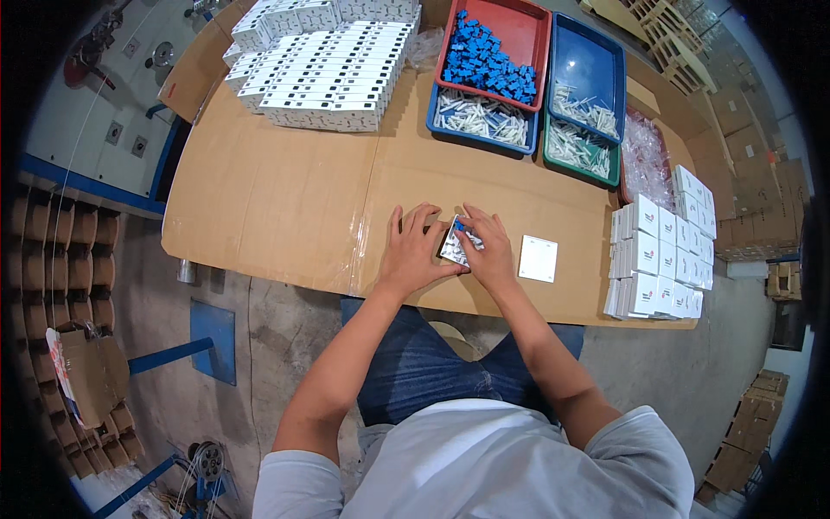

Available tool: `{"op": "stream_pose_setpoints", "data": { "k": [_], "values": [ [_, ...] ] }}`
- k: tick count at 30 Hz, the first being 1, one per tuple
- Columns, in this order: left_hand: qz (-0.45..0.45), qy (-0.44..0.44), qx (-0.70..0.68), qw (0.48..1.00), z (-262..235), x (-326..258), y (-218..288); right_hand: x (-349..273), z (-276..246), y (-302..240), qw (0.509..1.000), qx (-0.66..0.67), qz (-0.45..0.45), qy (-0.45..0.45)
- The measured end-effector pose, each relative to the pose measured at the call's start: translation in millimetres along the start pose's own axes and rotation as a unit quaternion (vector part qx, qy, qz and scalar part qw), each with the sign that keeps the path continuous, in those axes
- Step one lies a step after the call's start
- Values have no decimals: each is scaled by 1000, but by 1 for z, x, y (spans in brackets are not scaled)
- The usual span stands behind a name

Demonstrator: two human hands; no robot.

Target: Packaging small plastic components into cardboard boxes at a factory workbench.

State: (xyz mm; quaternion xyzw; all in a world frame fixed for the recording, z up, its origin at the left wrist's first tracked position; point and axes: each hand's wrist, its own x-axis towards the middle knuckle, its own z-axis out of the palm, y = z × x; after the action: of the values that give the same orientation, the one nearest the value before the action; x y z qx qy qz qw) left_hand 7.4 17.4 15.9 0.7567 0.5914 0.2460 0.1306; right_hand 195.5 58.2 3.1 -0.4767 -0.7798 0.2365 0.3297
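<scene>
On the cardboard-covered table in front of me, a small white box (450, 252) with dark printed marks lies between my hands. My left hand (413, 257) curves round its left side, with the thumb along the near edge and the fingers by the far end. From the right, my right hand (488, 253) bends over the box, its fingertips at a small blue plastic piece (459, 227) at the far end. My fingers partly cover both box and piece. Just right of that hand lies a flat white square (538, 259).
Stacked white boxes (324, 82) stand at the far left, more white boxes (659, 259) at the right edge. At the back are a red tray (545, 52) of blue pieces, blue trays (588, 48) and a green tray (616, 176) with white sticks, and clear plastic bags (644, 156).
</scene>
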Motion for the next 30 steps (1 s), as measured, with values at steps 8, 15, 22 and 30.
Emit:
{"op": "stream_pose_setpoints", "data": {
  "k": [8, 15, 22, 30],
  "values": [
    [3, 2, 4, 1000, 1, -1, -1, -1, 3, -5, 999, 23, 20, 33],
    [-2, -5, 11, 1000, -2, -1, 1, 2, -1, -2, 1000, 0, 6, -1],
    [-4, 0, 0, 1000, 2, 2, 2, 4, -22, -27, 972, -213, -67, -66],
    [5, 0, 13, 1000, -4, 0, 6, -37, -90, 36, 979, -139, 135, 64]
  ]
}}
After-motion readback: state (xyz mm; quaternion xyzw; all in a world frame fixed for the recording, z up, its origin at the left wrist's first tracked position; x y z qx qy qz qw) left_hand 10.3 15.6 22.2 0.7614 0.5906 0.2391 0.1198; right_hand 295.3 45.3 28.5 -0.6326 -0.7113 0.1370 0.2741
